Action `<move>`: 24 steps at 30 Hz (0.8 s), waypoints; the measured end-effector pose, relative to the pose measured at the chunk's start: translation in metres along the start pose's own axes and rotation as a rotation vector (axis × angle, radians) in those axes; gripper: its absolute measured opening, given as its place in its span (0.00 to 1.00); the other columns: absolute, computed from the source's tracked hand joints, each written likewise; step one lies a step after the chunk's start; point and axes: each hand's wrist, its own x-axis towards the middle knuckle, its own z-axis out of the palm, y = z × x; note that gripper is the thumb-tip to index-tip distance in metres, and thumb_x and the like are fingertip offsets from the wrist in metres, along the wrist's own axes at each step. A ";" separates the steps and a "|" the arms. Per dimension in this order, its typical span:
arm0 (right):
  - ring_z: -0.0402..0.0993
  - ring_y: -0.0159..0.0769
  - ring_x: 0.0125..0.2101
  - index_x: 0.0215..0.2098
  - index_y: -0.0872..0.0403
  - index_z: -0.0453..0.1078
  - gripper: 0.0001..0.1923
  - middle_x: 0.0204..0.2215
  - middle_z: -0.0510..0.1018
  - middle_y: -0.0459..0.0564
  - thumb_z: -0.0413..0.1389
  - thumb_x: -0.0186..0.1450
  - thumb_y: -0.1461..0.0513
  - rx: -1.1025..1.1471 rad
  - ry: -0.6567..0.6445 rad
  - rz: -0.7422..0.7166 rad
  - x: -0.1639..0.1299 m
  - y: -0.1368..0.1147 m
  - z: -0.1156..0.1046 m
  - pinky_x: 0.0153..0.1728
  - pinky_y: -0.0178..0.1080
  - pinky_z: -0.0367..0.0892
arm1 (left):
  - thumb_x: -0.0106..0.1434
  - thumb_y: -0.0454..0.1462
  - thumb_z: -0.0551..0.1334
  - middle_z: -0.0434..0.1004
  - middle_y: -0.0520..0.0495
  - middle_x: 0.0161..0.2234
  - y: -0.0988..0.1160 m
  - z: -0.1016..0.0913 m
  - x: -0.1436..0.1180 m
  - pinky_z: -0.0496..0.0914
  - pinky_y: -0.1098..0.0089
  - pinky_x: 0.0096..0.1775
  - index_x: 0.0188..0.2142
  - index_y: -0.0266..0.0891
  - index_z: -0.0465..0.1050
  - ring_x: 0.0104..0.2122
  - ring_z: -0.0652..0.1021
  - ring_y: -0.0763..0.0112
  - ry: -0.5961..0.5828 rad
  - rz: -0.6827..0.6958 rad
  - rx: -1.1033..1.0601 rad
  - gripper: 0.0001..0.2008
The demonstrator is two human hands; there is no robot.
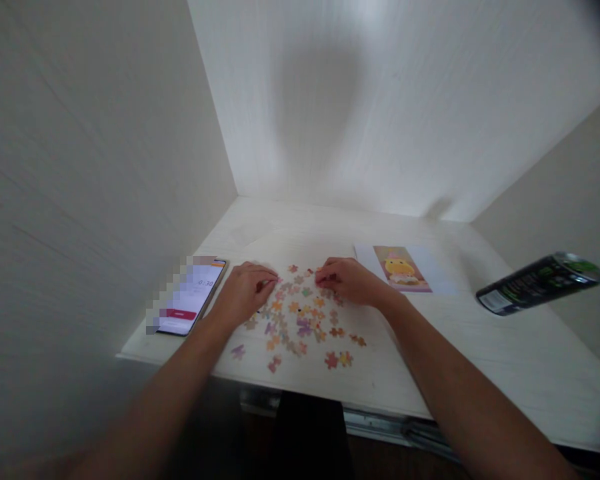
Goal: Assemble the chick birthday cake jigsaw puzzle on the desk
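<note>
Several small coloured puzzle pieces (300,320) lie scattered on a pale wooden desk (480,353). My left hand (244,291) rests at the left edge of the pile, fingers curled over pieces; whether it pinches one I cannot tell. My right hand (347,280) sits palm down at the pile's far right, its fingertips on a piece near the top of the scatter. The hands are a short gap apart.
A phone (193,297) with a lit screen lies left of my left hand. A picture card (403,269) showing a yellow figure lies beyond my right hand. A dark can (537,283) stands at the right. Walls enclose the desk on three sides.
</note>
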 end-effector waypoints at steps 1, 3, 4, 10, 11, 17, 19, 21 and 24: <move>0.75 0.32 0.34 0.39 0.52 0.79 0.10 0.37 0.80 0.51 0.56 0.63 0.65 0.015 0.019 -0.005 0.000 -0.002 0.001 0.38 0.34 0.66 | 0.63 0.36 0.60 0.82 0.49 0.37 0.001 0.000 0.000 0.69 0.65 0.44 0.36 0.42 0.80 0.37 0.78 0.66 -0.001 -0.020 -0.014 0.08; 0.76 0.33 0.35 0.43 0.52 0.78 0.13 0.38 0.81 0.51 0.55 0.62 0.67 0.046 0.060 0.009 0.000 -0.005 0.003 0.39 0.34 0.67 | 0.61 0.37 0.62 0.81 0.50 0.33 0.002 -0.001 -0.001 0.69 0.67 0.39 0.36 0.42 0.80 0.33 0.77 0.67 0.001 -0.076 -0.033 0.07; 0.76 0.33 0.35 0.44 0.52 0.77 0.14 0.38 0.81 0.51 0.54 0.62 0.67 0.062 0.069 0.027 0.000 -0.005 0.004 0.38 0.34 0.67 | 0.60 0.37 0.62 0.80 0.50 0.31 0.003 -0.001 -0.001 0.68 0.69 0.37 0.37 0.43 0.80 0.31 0.76 0.68 0.003 -0.106 -0.041 0.07; 0.75 0.32 0.30 0.42 0.52 0.78 0.12 0.34 0.81 0.49 0.58 0.60 0.64 0.111 0.012 0.111 -0.002 -0.003 0.002 0.34 0.34 0.68 | 0.58 0.37 0.64 0.79 0.50 0.29 0.006 0.000 -0.003 0.67 0.72 0.32 0.38 0.40 0.78 0.28 0.75 0.72 -0.003 -0.211 -0.145 0.09; 0.75 0.32 0.30 0.41 0.53 0.78 0.12 0.34 0.81 0.50 0.59 0.60 0.63 0.113 0.016 0.104 -0.001 -0.003 0.002 0.33 0.34 0.68 | 0.58 0.37 0.64 0.79 0.50 0.30 0.006 0.000 -0.003 0.67 0.72 0.32 0.39 0.39 0.78 0.28 0.75 0.72 0.000 -0.219 -0.168 0.10; 0.74 0.31 0.30 0.43 0.54 0.77 0.13 0.33 0.81 0.50 0.59 0.60 0.62 0.076 0.065 0.039 0.000 -0.006 0.006 0.33 0.33 0.68 | 0.58 0.37 0.63 0.80 0.49 0.33 0.008 0.000 -0.004 0.68 0.72 0.33 0.42 0.39 0.77 0.29 0.76 0.71 0.001 -0.212 -0.177 0.11; 0.74 0.32 0.31 0.44 0.54 0.76 0.13 0.34 0.80 0.50 0.59 0.60 0.63 0.059 0.093 0.013 0.001 -0.007 0.009 0.34 0.34 0.68 | 0.59 0.38 0.63 0.80 0.48 0.33 0.007 0.001 -0.004 0.68 0.71 0.33 0.42 0.39 0.77 0.29 0.76 0.71 0.013 -0.215 -0.152 0.12; 0.74 0.32 0.32 0.43 0.54 0.76 0.13 0.35 0.80 0.51 0.59 0.60 0.64 0.049 0.123 -0.010 0.002 -0.007 0.012 0.35 0.34 0.68 | 0.59 0.39 0.63 0.80 0.48 0.32 0.007 0.001 -0.004 0.68 0.71 0.33 0.42 0.39 0.77 0.29 0.76 0.71 0.017 -0.219 -0.127 0.12; 0.73 0.31 0.31 0.41 0.54 0.76 0.11 0.34 0.78 0.51 0.59 0.59 0.65 0.074 0.164 -0.028 0.003 -0.006 0.016 0.35 0.34 0.69 | 0.60 0.38 0.63 0.80 0.48 0.32 0.006 0.000 -0.004 0.68 0.71 0.34 0.42 0.39 0.78 0.29 0.75 0.71 0.005 -0.213 -0.093 0.11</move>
